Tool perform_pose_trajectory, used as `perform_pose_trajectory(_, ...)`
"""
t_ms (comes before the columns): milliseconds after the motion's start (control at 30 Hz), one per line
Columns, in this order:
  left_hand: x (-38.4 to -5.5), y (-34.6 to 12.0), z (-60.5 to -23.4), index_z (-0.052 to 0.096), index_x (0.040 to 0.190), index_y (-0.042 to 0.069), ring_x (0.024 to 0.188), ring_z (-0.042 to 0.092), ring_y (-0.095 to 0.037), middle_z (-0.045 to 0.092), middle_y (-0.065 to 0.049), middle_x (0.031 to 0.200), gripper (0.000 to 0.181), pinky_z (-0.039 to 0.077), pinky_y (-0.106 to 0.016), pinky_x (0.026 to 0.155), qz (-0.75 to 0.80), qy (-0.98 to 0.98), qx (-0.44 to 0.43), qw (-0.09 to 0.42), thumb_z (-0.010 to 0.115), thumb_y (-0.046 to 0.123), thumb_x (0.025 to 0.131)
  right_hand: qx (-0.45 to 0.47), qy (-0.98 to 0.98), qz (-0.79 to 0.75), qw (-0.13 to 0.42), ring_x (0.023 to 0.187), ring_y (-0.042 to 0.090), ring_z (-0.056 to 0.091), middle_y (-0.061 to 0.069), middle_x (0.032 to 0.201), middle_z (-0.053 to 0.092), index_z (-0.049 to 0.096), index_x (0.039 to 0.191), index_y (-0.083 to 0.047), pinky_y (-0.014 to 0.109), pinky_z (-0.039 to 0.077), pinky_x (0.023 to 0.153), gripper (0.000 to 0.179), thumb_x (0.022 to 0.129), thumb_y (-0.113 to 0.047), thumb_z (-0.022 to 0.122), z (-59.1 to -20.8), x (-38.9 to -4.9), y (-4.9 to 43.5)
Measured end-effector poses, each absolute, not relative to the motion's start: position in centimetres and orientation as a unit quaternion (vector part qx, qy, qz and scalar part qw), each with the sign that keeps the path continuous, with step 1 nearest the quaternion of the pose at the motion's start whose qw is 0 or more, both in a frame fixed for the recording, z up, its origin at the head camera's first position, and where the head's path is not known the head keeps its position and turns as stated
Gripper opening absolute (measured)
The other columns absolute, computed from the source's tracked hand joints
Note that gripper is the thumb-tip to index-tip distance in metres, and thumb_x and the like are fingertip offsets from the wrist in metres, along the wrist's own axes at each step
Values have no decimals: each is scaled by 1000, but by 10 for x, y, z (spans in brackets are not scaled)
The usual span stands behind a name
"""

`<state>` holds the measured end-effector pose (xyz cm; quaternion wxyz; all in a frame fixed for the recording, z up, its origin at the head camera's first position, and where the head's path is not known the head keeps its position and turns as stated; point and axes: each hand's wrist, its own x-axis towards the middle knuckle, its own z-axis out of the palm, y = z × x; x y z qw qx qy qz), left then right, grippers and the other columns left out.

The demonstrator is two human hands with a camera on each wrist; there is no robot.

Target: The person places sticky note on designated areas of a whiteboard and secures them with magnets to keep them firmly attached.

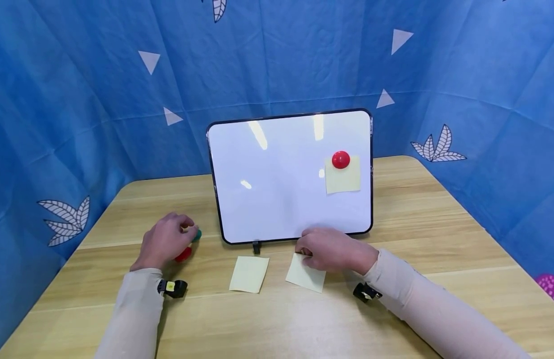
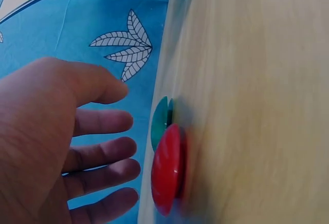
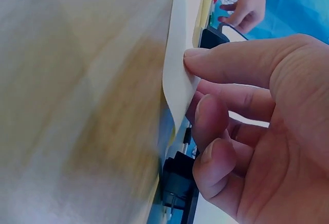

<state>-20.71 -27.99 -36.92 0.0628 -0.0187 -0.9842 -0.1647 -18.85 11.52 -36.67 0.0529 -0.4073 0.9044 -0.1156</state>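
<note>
My right hand (image 1: 333,249) pinches the top edge of a pale yellow sticky note (image 1: 306,274) in front of the whiteboard (image 1: 268,179). In the right wrist view the thumb lies on the note's lifted edge (image 3: 180,70), fingers behind it. My left hand (image 1: 165,242) hovers with loosely bent fingers over a green round magnet (image 1: 198,235) and a red round magnet (image 1: 184,255). The left wrist view shows a gap between its fingers and both magnets, which rest on the table. Another sticky note (image 1: 249,274) lies left of the pinched one.
On the board's right side, a red magnet (image 1: 341,159) sits over the top of a sticky note (image 1: 344,179). A black clip-like foot (image 1: 256,247) juts from the board's lower edge. Blue patterned cloth (image 1: 281,55) hangs behind the wooden table (image 1: 241,324).
</note>
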Motion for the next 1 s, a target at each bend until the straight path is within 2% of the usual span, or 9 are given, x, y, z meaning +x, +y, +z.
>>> perform_pose_trajectory(233,-207,-282,-373,69,119,4,98,60,-33,62,-19,114,40,51,-55,82,-155,-986,-21,51,69,34,93,-405,904,-125,54,77,12,51,-8,83,57,75,112,-15,26,44,68,25,87,-13,74,-367,-189,116)
perform_pose_trajectory(333,-206,-282,-374,70,119,4,97,60,-33,62,-18,112,40,51,-56,81,-152,-987,-26,51,70,34,92,-406,902,-135,56,77,11,52,-8,87,60,75,115,-16,25,46,67,29,87,-11,72,-368,-189,116)
perform_pose_trajectory(733,-206,-283,-377,71,117,5,101,59,-35,64,-19,115,38,50,-59,81,-147,-987,-39,48,71,34,91,-420,894,-144,50,76,11,50,-9,84,57,74,108,-18,25,44,65,24,86,-10,68,-369,-188,117)
perform_pose_trajectory(1000,-206,-283,-378,70,118,5,103,58,-36,63,-19,117,39,49,-61,83,-147,-988,-32,46,72,32,91,-408,902,-139,35,76,11,50,-10,83,56,69,95,-18,26,45,67,15,84,-10,71,-369,-189,115)
